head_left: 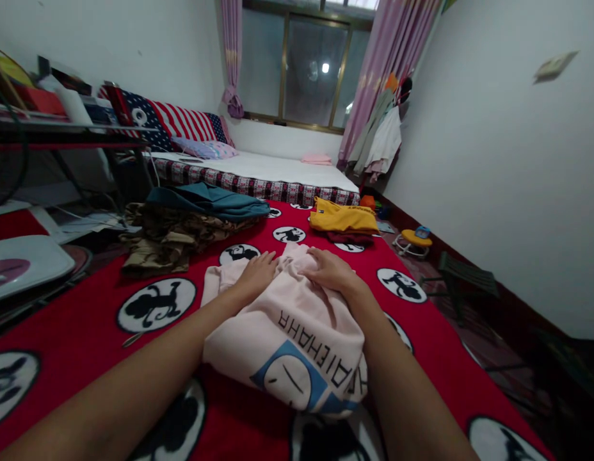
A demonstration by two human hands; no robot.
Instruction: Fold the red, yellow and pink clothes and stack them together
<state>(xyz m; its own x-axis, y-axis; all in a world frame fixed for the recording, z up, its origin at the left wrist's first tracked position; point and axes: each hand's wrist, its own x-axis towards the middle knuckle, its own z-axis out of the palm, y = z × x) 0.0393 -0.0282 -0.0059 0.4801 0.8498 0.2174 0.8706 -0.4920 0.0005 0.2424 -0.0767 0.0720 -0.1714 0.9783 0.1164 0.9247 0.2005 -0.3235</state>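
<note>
We had 2 hands on the pink top (278, 330), which lay bunched on the red blanket (445, 371), well inside the blanket's side edges. Our left hand (255, 276) rested on the far left part of the pink top, its fingers (269, 259) stretched forward and close together; we could not tell whether they gripped any cloth. Our right hand (333, 269) lay on the far right part of the pink top, the thumb spread from the other fingers; whether their tips pinched the cloth, we could not tell. Cloth rose in a crumpled ridge between the 2 hands. The near edge of the pink top, with dark lettering and a blue-and-white print (287, 378) upside down to us, bulged toward us between our forearms (153, 365).

Beyond the pink top and to its left, we saw a camouflage-patterned garment (155, 250) under a teal garment (215, 202), near but apart from it. Beyond and to its right sat a yellow garment (342, 218) on a dark red garment (349, 239). Straight beyond the pink top, a lane of blanket ran between these 2 piles toward a white bed (278, 168). Right of the pink top, past our forearm, we had open blanket up to its slanting edge, with a dark stool (463, 275) outside. Left of the pink top lay 1 thin object (132, 340), too small to identify, with free room around it.
</note>
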